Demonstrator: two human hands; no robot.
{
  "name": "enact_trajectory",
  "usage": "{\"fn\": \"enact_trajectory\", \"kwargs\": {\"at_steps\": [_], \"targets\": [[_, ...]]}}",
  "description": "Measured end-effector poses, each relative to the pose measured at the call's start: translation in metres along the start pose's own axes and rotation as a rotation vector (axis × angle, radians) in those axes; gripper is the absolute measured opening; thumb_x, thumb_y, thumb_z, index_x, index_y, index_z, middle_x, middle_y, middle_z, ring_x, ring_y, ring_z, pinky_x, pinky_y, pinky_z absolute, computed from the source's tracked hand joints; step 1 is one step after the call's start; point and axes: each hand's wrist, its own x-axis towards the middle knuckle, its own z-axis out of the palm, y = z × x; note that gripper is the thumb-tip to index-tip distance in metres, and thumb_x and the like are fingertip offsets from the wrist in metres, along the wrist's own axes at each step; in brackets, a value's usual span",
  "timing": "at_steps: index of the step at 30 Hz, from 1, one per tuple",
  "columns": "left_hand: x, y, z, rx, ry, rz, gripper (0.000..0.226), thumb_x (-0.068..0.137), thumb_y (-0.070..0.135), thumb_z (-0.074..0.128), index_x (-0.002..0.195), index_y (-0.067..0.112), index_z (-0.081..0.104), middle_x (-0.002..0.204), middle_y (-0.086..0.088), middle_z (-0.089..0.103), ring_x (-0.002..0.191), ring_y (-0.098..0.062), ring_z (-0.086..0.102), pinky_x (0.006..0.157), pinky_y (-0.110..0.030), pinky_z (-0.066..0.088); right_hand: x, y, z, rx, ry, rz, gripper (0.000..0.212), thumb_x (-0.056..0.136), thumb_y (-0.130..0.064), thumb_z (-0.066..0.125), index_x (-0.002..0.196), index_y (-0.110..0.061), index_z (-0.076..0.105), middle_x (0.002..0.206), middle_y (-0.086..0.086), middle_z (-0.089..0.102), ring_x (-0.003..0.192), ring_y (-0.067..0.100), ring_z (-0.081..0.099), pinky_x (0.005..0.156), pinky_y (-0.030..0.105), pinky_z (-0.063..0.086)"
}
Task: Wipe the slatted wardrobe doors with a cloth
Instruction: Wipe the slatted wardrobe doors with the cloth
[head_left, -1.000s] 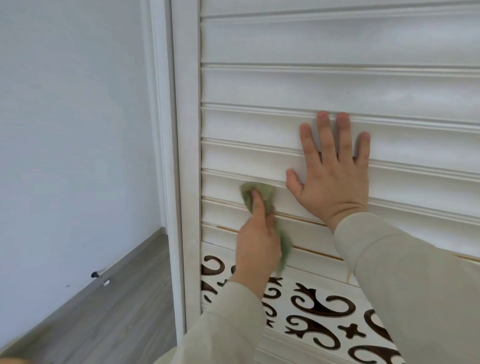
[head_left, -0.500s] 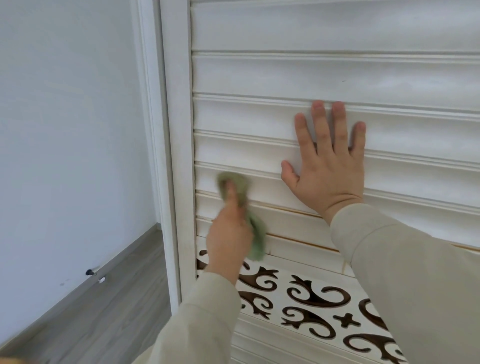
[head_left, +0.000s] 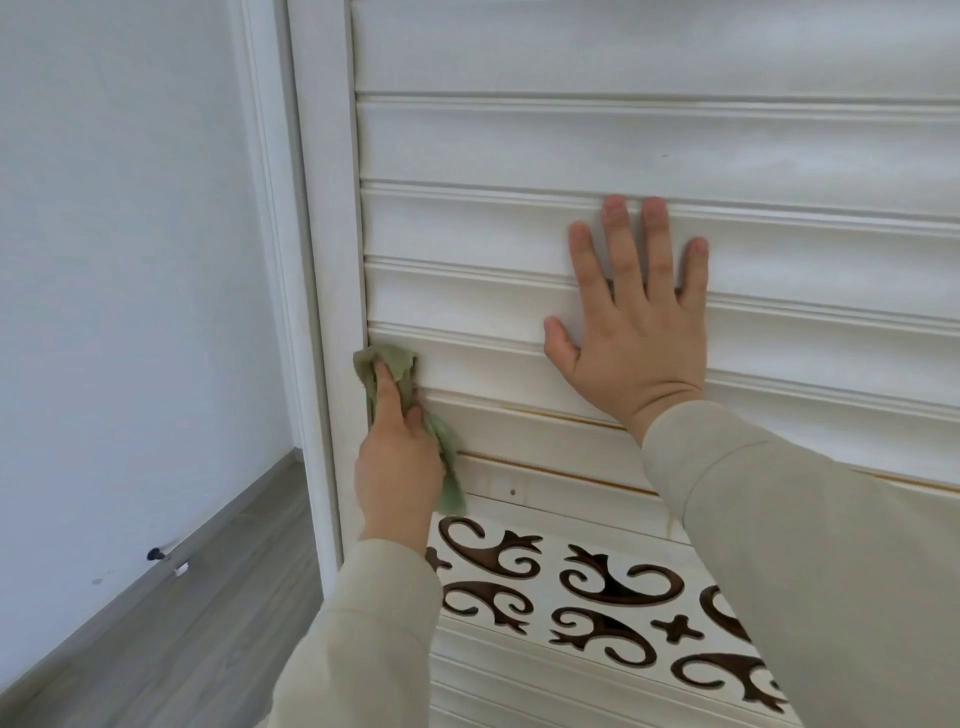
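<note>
At slat's left end now, cloth (head_left: 387, 366), seemingly under left hand (head_left: 397, 467).

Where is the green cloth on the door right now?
In the head view the green cloth sits at the slats' far left end, against the door frame, pressed there by the left hand, left of the flat right hand.

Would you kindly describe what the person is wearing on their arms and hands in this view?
Both arms are covered by long, loose sleeves of a plain pale beige fabric, the left sleeve and the right sleeve, each ending at the wrist. No pattern, logo or cuff detail shows. The left hand and right hand are bare: no gloves, rings, watch or bracelets are visible.
</note>
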Motion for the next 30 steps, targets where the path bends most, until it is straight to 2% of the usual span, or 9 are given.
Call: {"fn": "enact_trajectory", "kwargs": {"at_steps": [4, 7, 12, 15, 19, 21, 23, 26, 30], "targets": [[-0.039, 0.034, 0.023, -0.033, -0.193, 0.104, 0.046, 0.108, 0.041, 0.025, 0.154, 0.038, 0.026, 0.133, -0.005, 0.059, 0.114, -0.029, 0.060, 0.088, -0.034, 0.046, -0.001, 0.001, 0.004, -0.026, 0.002, -0.002, 0.077, 0.092, -0.054, 0.044, 0.156, -0.017, 0.023, 0.164, 0.011, 0.015, 0.150, 0.039, 0.011, 0.116, 0.061, 0.008], [-0.056, 0.036, 0.039, 0.233, -0.319, 0.358, 0.054, 0.106, 0.038, 0.029, 0.153, 0.052, 0.004, 0.117, 0.001, 0.062, 0.091, -0.027, 0.064, 0.080, -0.038, 0.052, -0.001, 0.001, 0.002, -0.024, 0.005, -0.006, 0.077, 0.092, -0.052, 0.045, 0.156, -0.017, 0.023, 0.163, 0.012, 0.015, 0.149, 0.039, 0.012, 0.116, 0.061, 0.008], [-0.008, 0.004, 0.003, 0.000, -0.039, -0.053, 0.065, 0.105, 0.028, 0.038, 0.154, 0.048, 0.001, 0.080, 0.002, 0.059, 0.071, -0.020, 0.059, 0.071, -0.042, 0.052, -0.001, 0.000, -0.002, -0.008, -0.017, -0.001, 0.074, 0.094, -0.051, 0.041, 0.156, -0.017, 0.023, 0.164, 0.012, 0.014, 0.150, 0.039, 0.010, 0.117, 0.061, 0.007], [-0.012, 0.008, 0.002, -0.048, 0.008, -0.060, 0.064, 0.105, 0.028, 0.037, 0.156, 0.045, 0.003, 0.075, 0.001, 0.056, 0.069, -0.019, 0.058, 0.072, -0.043, 0.054, -0.001, 0.000, 0.000, -0.009, -0.013, 0.000, 0.073, 0.093, -0.051, 0.041, 0.156, -0.017, 0.025, 0.163, 0.012, 0.016, 0.150, 0.039, 0.011, 0.116, 0.061, 0.009], [-0.045, 0.021, 0.027, 0.018, -0.188, 0.085, 0.060, 0.105, 0.035, 0.037, 0.152, 0.054, 0.005, 0.075, 0.003, 0.057, 0.068, -0.020, 0.059, 0.071, -0.041, 0.055, -0.001, 0.000, 0.002, -0.017, -0.003, 0.002, 0.074, 0.092, -0.051, 0.042, 0.156, -0.016, 0.026, 0.163, 0.012, 0.017, 0.149, 0.040, 0.013, 0.116, 0.062, 0.011], [-0.053, 0.023, 0.025, 0.110, -0.243, 0.166, 0.055, 0.105, 0.037, 0.035, 0.150, 0.056, 0.009, 0.073, 0.009, 0.053, 0.068, -0.018, 0.058, 0.066, -0.037, 0.051, -0.001, 0.000, 0.002, -0.020, 0.004, 0.002, 0.074, 0.092, -0.051, 0.042, 0.156, -0.016, 0.026, 0.163, 0.012, 0.017, 0.149, 0.040, 0.013, 0.116, 0.062, 0.011], [-0.041, 0.017, 0.013, 0.078, -0.154, 0.100, 0.048, 0.105, 0.038, 0.036, 0.148, 0.055, 0.024, 0.075, 0.009, 0.056, 0.069, -0.017, 0.060, 0.064, -0.033, 0.049, -0.001, 0.000, 0.001, -0.021, 0.008, 0.003, 0.074, 0.092, -0.051, 0.042, 0.156, -0.016, 0.026, 0.163, 0.012, 0.018, 0.149, 0.040, 0.014, 0.116, 0.062, 0.011], [-0.013, -0.001, -0.011, -0.154, 0.079, -0.050, 0.032, 0.102, 0.035, 0.041, 0.128, 0.043, 0.058, 0.083, 0.011, 0.064, 0.074, -0.017, 0.065, 0.069, -0.041, 0.057, -0.001, 0.000, 0.001, -0.016, 0.008, 0.002, 0.073, 0.092, -0.051, 0.042, 0.155, -0.016, 0.027, 0.163, 0.013, 0.018, 0.149, 0.040, 0.014, 0.116, 0.062, 0.012], [-0.008, 0.002, -0.013, -0.244, 0.099, -0.017, 0.027, 0.097, 0.027, 0.045, 0.102, 0.042, 0.066, 0.077, 0.012, 0.067, 0.068, -0.019, 0.065, 0.064, -0.049, 0.059, 0.000, 0.001, 0.003, -0.027, 0.004, 0.005, 0.074, 0.092, -0.052, 0.042, 0.155, -0.016, 0.027, 0.163, 0.013, 0.018, 0.149, 0.040, 0.013, 0.116, 0.062, 0.011]]}}
